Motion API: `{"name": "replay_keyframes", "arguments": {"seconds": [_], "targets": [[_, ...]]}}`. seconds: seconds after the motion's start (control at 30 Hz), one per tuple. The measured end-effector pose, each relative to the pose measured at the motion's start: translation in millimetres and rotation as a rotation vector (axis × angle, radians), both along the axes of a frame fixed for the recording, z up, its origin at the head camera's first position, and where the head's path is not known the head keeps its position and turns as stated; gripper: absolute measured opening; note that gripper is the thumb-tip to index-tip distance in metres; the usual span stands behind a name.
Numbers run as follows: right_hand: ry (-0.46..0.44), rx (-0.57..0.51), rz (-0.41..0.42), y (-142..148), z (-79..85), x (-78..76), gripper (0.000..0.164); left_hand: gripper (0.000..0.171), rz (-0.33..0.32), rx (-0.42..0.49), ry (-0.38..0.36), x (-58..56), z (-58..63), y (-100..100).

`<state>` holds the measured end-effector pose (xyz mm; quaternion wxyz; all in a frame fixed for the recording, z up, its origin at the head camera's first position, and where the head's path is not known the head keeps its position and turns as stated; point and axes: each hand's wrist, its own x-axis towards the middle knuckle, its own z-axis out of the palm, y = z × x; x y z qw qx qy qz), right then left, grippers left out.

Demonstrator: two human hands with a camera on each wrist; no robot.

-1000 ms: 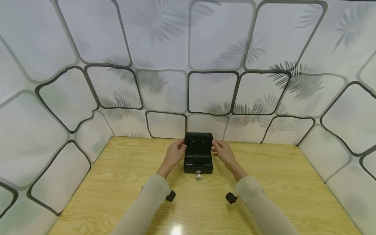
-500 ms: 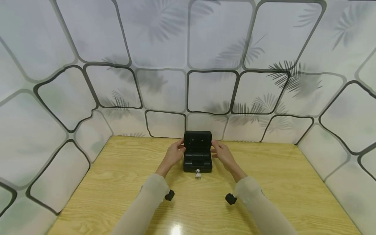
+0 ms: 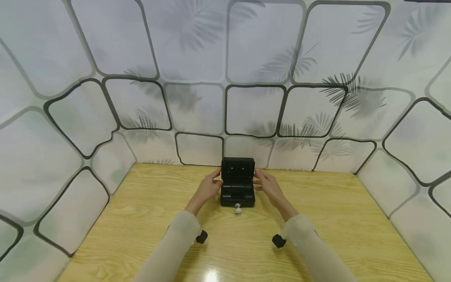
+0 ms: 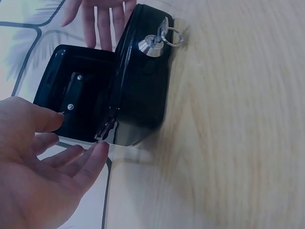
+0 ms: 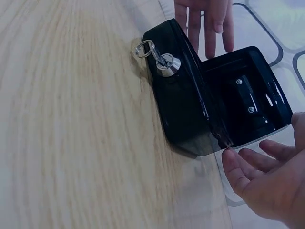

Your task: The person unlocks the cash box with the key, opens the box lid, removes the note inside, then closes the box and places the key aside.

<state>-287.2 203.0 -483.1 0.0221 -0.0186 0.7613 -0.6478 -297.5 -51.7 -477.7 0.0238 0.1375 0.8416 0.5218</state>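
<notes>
Both black wrist blocks [image 3: 202, 237] shift slightly outward from their positions half a second earlier, with the sleeves [image 3: 172, 244]; the box and its raised lid hold position.

Box location: the black box [image 3: 237, 202] sits on the wood-grain table [image 3: 141, 219], near its rear edge and between the two hands. Its lid [image 3: 238, 172] stands raised at the rear, inner face toward the person. Two bright screw heads [image 5: 239, 82] are visible on the inner face of the lid. The front face carries a silver lock cylinder [image 5: 169, 67]; a key [image 4: 160, 32] with a metal ring [image 5: 143, 49] is seated in it.

Left hand [image 3: 206, 187]: positioned at the left side of the box. Fingers are spread and slightly bent; one digit meets the lid corner and another fingertip reaches the hinge area. Finger pressure cannot be determined.

Right hand [image 3: 269, 185]: positioned at the right side, mirroring the left. Fingers are spaced apart and gently bent, with tips at the hinge area and the side of the lid. Exact contact at the lid corner is unclear.

Background: a pale patterned covering [image 3: 197, 109] rises behind the table.
</notes>
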Motion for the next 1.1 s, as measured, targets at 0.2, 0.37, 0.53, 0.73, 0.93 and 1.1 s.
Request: {"name": "replay_keyframes", "arguments": {"seconds": [0.2, 0.37, 0.53, 0.73, 0.93, 1.1], "targets": [[0.048, 0.102, -0.023, 3.1, -3.6, 6.0, 0.046, 0.054, -0.024, -0.011, -0.010, 4.2, -5.8, -4.1], [0.116, 0.206, -0.008, 3.0, -8.4, 6.8, 0.035, 0.057, -0.046, -0.008, -0.059, 6.7, -11.3, -7.1], [0.191, 0.348, 0.007, 0.7, -13.8, 7.6, 0.032, 0.060, -0.072, -0.023, -0.068, 11.0, -14.5, -8.0], [0.250, 0.473, 0.052, -1.8, -17.9, 8.6, 0.031, 0.061, -0.103, -0.033, -0.038, 13.7, -21.1, -7.1], [0.251, 0.518, 0.063, -4.0, -20.0, 8.5, 0.029, 0.060, -0.126, 0.002, -0.057, 16.9, -20.3, -6.7], [0.257, 0.538, 0.076, -7.0, -20.2, 8.5, 0.027, 0.059, -0.124, 0.000, -0.075, 17.4, -18.9, -6.9]]}}
